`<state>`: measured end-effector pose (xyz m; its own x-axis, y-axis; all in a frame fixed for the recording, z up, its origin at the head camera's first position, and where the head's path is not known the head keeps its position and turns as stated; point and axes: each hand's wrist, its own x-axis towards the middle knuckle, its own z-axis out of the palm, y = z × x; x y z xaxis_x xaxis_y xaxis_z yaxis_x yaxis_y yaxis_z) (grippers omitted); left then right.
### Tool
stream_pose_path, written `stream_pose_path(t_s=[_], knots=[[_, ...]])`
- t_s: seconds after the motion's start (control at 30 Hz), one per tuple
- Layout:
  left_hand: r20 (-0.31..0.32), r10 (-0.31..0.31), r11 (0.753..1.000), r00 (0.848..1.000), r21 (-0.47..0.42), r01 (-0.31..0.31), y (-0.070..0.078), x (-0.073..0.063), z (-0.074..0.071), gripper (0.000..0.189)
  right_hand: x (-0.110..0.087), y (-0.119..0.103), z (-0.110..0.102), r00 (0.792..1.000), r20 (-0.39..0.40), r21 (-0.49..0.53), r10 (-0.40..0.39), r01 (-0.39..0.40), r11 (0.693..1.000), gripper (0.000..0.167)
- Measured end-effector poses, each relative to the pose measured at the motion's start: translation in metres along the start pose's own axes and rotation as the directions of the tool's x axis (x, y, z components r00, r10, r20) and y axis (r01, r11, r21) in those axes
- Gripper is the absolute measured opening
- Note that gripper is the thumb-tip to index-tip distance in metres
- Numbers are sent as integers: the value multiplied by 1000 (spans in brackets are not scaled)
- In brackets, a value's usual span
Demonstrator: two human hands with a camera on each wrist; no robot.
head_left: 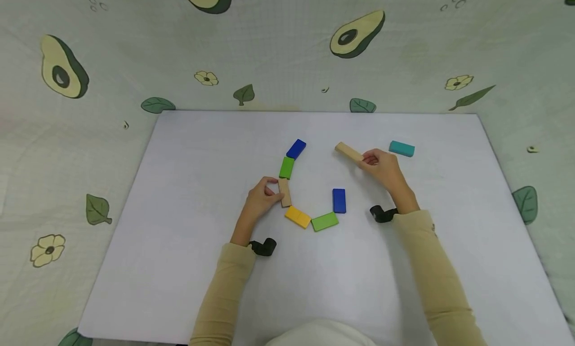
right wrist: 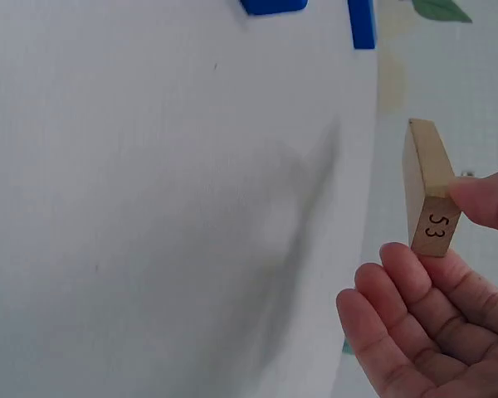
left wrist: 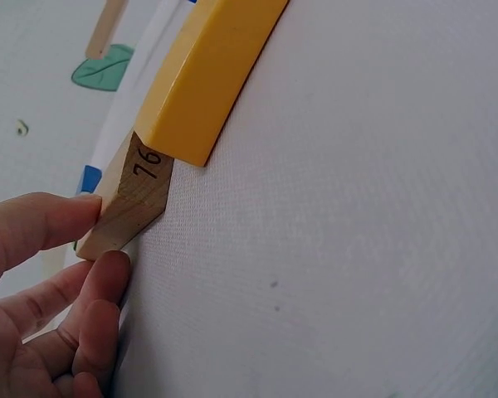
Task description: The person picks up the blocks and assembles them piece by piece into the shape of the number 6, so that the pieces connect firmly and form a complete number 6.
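Note:
My right hand (head_left: pixel 385 169) pinches one end of a plain wooden block (head_left: pixel 348 152) and holds it off the table; a printed 53 shows on its end in the right wrist view. On the left, thumb and fingers of my left hand (head_left: pixel 262 200) grip a second wooden block (head_left: pixel 285 193), marked 76. That block lies in a curved line of blocks, its end against a yellow block (head_left: pixel 298 217). Above it in the curve come a green block (head_left: pixel 286 168) and a blue block (head_left: pixel 296 149). Past the yellow one follow another green block (head_left: pixel 325 221) and an upright-turned blue block (head_left: pixel 339 200).
A teal block (head_left: pixel 402 148) lies apart, just beyond my right hand. The white table (head_left: pixel 188 286) ends at a back edge against a cloth (head_left: pixel 287 46) printed with avocados and leaves. Black wrist cameras (head_left: pixel 264 247) sit on both wrists, low over the table.

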<state>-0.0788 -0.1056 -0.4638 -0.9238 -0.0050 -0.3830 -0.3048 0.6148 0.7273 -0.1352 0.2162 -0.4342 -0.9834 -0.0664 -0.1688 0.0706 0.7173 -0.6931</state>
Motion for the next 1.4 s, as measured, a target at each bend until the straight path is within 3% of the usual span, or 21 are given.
stream_pose_path(t_s=[0.4,0.63,1.0,1.4], knots=[[2,1,1000,1000,-11,-1,0,0,0,46,-7,-22,31,989,145,1,-25,25,1000,33],[2,4,1000,1000,-14,-4,1,-1,0,46,-9,-30,40,982,185,11,-47,46,999,31],[7,7,1000,1000,-18,-7,4,-1,0,45,-5,-30,44,957,286,-80,52,-30,996,30],[6,11,1000,1000,-15,-11,2,-1,-2,46,1,-35,41,941,339,-109,-22,62,992,26]])
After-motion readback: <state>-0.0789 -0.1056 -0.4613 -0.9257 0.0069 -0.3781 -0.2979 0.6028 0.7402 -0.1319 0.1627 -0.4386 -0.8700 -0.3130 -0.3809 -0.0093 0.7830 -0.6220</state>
